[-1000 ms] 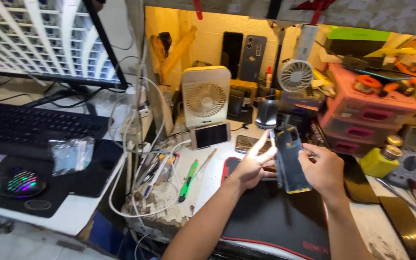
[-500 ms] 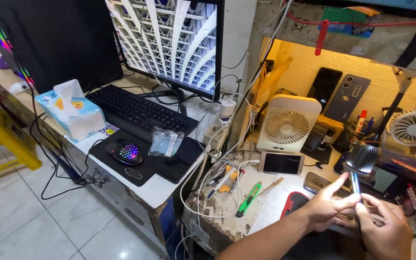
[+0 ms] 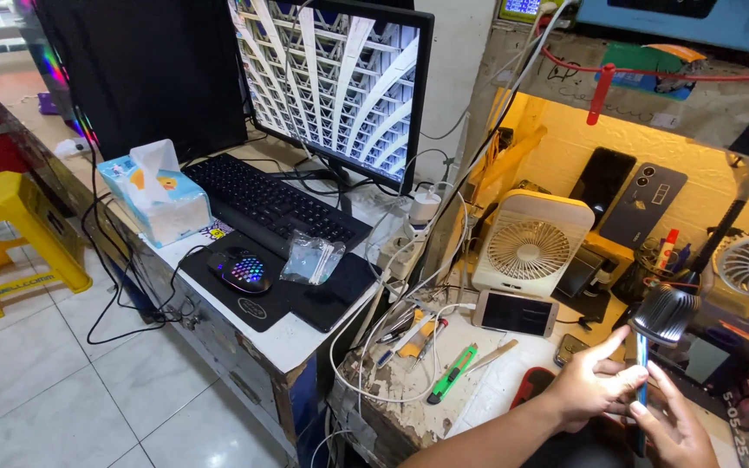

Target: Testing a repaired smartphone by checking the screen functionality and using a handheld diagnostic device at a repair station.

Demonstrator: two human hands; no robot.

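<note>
My left hand [image 3: 595,387] and my right hand [image 3: 676,431] are together at the bottom right, over the workbench. Between them they pinch a thin phone [image 3: 641,368] held upright and edge-on, so only its blue side shows. The left thumb and fingers grip its left face, and the right fingers close on it from below. A dark ribbed head on a stalk [image 3: 665,314] hangs just above the phone's top end. Whether the two touch is unclear.
A white desk fan [image 3: 530,244] and a phone lying flat [image 3: 515,312] are behind the hands. A green utility knife [image 3: 452,373], tools and white cables [image 3: 374,347] lie left. Further left are a monitor [image 3: 340,82], keyboard [image 3: 270,204], lit mouse [image 3: 243,270], tissue box [image 3: 156,192] and yellow stool [image 3: 6,225].
The view has swung left and down, bringing the monitor, tissue box and floor into sight. The phone has turned from showing its flat face to standing edge-on between both hands.
</note>
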